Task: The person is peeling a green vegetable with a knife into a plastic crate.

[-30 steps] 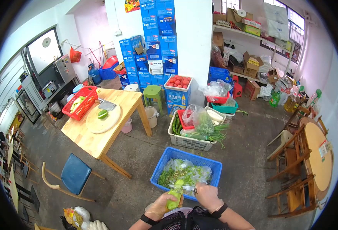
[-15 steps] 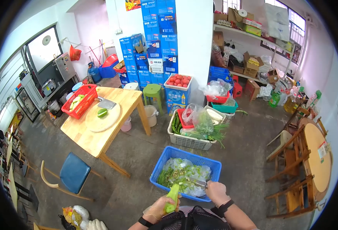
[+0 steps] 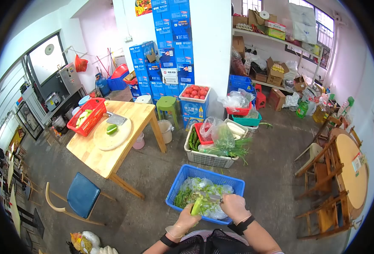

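The left hand [image 3: 186,221], in a thin glove, is closed around the lower end of a green gourd [image 3: 196,206]. The gourd lies at about 1 o'clock from that hand, its long axis running from 7 to 1 o'clock, with the free tip raised over the near rim of the blue basket [image 3: 237,183]. The right hand [image 3: 234,207] sits at 3 o'clock from the gourd and just beside it, fingers curled shut on a peeler [image 3: 211,197] whose metal end points toward 9 o'clock and meets the gourd's upper end. The left hand has the gourd; the right is the nearer one to its tip.

Green peelings [image 3: 195,190] fill the basket below. Farther out at 12 o'clock stands a white crate [image 3: 210,158] of greens, and at 10 o'clock a wooden bench [image 3: 106,158] carrying a round cutting board [image 3: 110,137] and a red basket [image 3: 94,116].

Against half a second ago, the gourd is tilted more and lifted farther over the basket, and the right hand has drawn in toward it.
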